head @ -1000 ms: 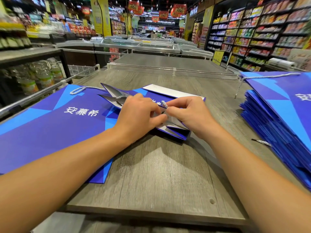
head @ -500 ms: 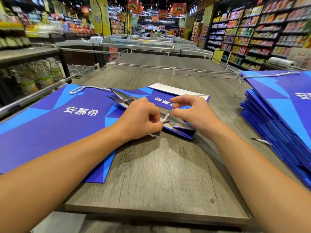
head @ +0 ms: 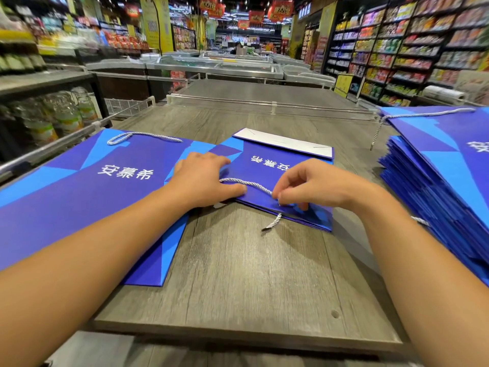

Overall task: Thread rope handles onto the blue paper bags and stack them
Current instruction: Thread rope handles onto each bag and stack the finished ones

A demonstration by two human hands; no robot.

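Note:
A flat blue paper bag lies mid-table, its white inner flap at the far end. A white twisted rope arcs over the bag's near edge, and its free end hangs out below the edge onto the wood. My left hand rests flat on the bag's left part, thumb by the rope's left end. My right hand pinches the rope at the near edge. A large blue bag with a rope handle lies at the left. A tall stack of blue bags stands at the right.
The grey wooden table has a metal rail on its left and a clear divider at the back. Bottles fill the left shelf. A loose rope end pokes out of the right stack.
The middle bag, earlier held with its folds raised, now lies flat. The rope now loops across its near edge. My left hand has spread out on the bag.

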